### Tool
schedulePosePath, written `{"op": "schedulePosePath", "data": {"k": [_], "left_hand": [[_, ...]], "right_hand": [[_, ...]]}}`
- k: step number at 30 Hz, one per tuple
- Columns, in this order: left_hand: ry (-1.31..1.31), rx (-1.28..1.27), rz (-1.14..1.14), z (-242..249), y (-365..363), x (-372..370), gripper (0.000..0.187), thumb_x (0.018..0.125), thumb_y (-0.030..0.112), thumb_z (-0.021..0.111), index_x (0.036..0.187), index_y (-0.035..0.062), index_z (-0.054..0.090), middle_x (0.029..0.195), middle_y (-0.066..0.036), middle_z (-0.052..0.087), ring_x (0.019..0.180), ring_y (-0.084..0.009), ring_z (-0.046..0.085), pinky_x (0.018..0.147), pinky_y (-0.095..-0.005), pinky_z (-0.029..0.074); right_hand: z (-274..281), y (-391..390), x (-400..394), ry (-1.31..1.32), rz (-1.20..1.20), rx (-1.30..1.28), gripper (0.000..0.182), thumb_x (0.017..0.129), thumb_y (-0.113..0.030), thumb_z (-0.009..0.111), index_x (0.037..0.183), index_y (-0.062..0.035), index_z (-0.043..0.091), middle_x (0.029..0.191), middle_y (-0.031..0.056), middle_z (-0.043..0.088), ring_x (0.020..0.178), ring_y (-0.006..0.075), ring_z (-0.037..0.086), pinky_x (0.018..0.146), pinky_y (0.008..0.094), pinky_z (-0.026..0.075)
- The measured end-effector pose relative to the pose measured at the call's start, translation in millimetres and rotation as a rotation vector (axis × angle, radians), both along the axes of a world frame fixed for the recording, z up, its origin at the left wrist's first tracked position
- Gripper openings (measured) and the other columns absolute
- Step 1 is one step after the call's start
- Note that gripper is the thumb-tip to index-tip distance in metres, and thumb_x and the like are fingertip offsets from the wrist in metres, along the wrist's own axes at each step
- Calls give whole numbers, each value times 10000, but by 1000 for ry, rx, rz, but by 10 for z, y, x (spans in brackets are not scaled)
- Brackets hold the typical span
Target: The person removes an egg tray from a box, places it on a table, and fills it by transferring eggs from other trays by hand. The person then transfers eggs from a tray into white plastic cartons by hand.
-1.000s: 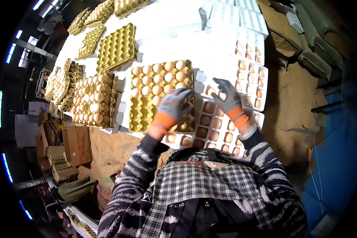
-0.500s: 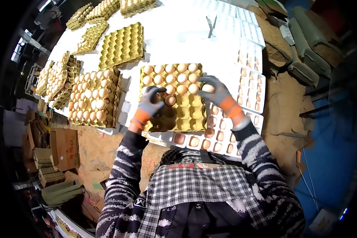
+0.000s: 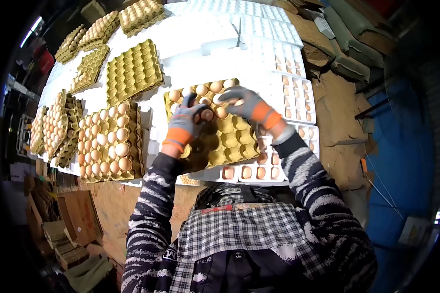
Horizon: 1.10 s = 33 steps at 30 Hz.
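Note:
My left hand (image 3: 185, 121), in a grey glove with an orange cuff, is over the left side of a yellowish pulp egg tray (image 3: 232, 141). Its fingers are curled around a brown egg (image 3: 207, 115). My right hand (image 3: 252, 106), gloved the same way, reaches over the tray's right side with an egg (image 3: 239, 102) between its bent fingers. Eggs fill the tray's far rows, such as one egg (image 3: 202, 90) near the far edge. The near cups are bare, partly shaded by my left hand. White plastic egg packs (image 3: 252, 173) with eggs lie beside and partly under the tray.
A full stack of egg trays (image 3: 137, 141) stands to the left, with an egg-free tray (image 3: 134, 68) behind it. More loaded trays (image 3: 142, 14) line the far left. White packs (image 3: 298, 97) run along the right table edge. A cardboard box (image 3: 80, 215) sits on the floor.
My right hand has moved left over the tray with its egg. My left fingers have closed around an egg. The tray now sits slightly turned, and the whole view has shifted.

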<state>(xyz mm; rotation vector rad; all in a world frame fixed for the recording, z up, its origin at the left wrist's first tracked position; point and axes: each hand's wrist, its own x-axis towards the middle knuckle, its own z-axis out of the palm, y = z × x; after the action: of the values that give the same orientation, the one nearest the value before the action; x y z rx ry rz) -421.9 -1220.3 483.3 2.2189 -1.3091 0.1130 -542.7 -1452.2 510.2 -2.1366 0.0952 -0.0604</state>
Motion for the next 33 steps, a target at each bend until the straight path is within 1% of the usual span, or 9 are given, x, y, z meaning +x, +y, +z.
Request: {"op": "schedulePosePath", "data": {"k": [2,5,10,11,14,19,22,24,33], "left_hand": [[-42,351,78,25,-213,-95,502,676,129,809,1159,227,717,1459,-91,489,1128,-387,572,941,-439,534],[-6,211,106,-263,-296,1,471,660,132,802,1118,222,737,1437,-99,517,1132,-380,580,924,-446,538],[663,-280,101,-256,-79,106,532,674,103,872,1182,114,713,1395,-131,526,1185,-300,594,965,-370,528],[470,-265,92,-41,-126,-40,516,690,93,858,1184,113,714,1388,-126,531,1155,-282,609,952,-357,532],[366,-127,-114,243,-554,-343,568,664,127,871,1205,153,702,1414,-116,524,1139,-317,623,953,-381,535],[-19,251,-354,46,-1767,-515,386,761,152,752,1144,192,720,1364,-112,549,1075,-314,644,891,-397,547],[-181,535,-383,-522,-2242,-397,298,815,176,675,1105,195,741,1314,-122,588,1049,-304,656,864,-397,553],[-222,696,-366,-560,-2423,-372,272,839,193,648,1093,181,744,1259,-124,626,1049,-303,660,863,-392,552],[30,887,-214,-417,-2970,-86,291,874,257,620,1113,130,727,1154,-166,710,1093,-330,677,916,-427,542]], "right_hand": [[-3,436,158,205,1,-953,322,891,-240,655,1199,-166,708,1318,141,577,1071,238,664,821,359,554],[-327,613,311,269,-8,-1198,372,969,-196,472,1292,-122,641,1407,227,556,1047,316,662,776,426,533],[-107,-176,-276,-60,-289,-270,538,717,-480,809,1158,-186,719,1200,124,668,1085,312,656,956,399,519],[-264,-470,-392,0,-376,-209,544,712,-480,820,1152,-177,720,1191,112,667,1081,306,657,961,394,517],[-608,-1278,-661,182,-565,-524,469,768,-440,770,1174,-215,707,1243,116,647,1096,315,646,934,420,526],[-1034,-1633,-568,564,-287,-836,416,991,-439,450,1342,-265,588,1426,108,556,1345,262,496,1048,484,410],[-447,-1330,-475,488,-319,-632,373,1002,-354,448,1328,-252,597,1423,109,561,1268,294,578,1033,425,450],[-1490,-1471,-276,412,-116,-785,353,994,-297,473,1321,-281,606,1396,128,574,1219,306,611,1016,413,476],[-1144,-2028,-277,42,-346,-636,379,963,-256,565,1340,-239,595,1238,104,606,1104,308,611,905,454,515]]}}
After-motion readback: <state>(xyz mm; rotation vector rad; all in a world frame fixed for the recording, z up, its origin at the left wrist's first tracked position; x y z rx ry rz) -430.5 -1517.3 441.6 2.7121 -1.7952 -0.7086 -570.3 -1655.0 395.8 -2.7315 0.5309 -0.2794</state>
